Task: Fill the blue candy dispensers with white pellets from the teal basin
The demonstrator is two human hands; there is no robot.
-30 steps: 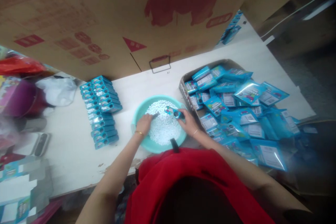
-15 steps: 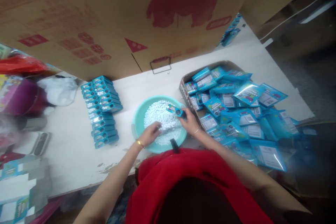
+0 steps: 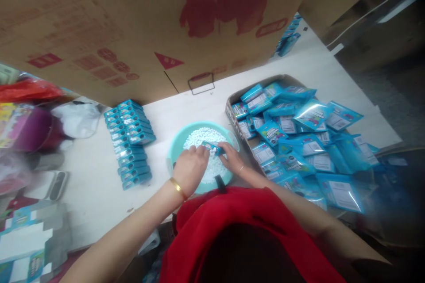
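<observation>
A turquoise bowl (image 3: 175,140) full of small white pellets (image 3: 204,135) stands on the table in front of me. Over it my right hand (image 3: 232,159) holds a small blue printed box (image 3: 213,147) by its right end, with some white showing on its face. My left hand (image 3: 191,167), with a gold bangle at the wrist, is at the left end of that box, back of the hand upward. Its fingers are bunched together, and what they pinch, if anything, is hidden. Left of the bowl, similar blue boxes (image 3: 133,141) lie in two neat rows, the nearer ones with dark round openings.
Right of the bowl, a shallow carton (image 3: 237,124) overflows with shiny blue packets (image 3: 312,117). A large brown cardboard box (image 3: 142,31) walls off the back of the white table (image 3: 89,185). Flattened cartons (image 3: 25,243), a white bag (image 3: 76,119) and a purple container (image 3: 33,126) crowd the left.
My left hand has risen from the pellets to the small box's left end, its fingers now bunched. My right hand has brought the box slightly left and lower.
</observation>
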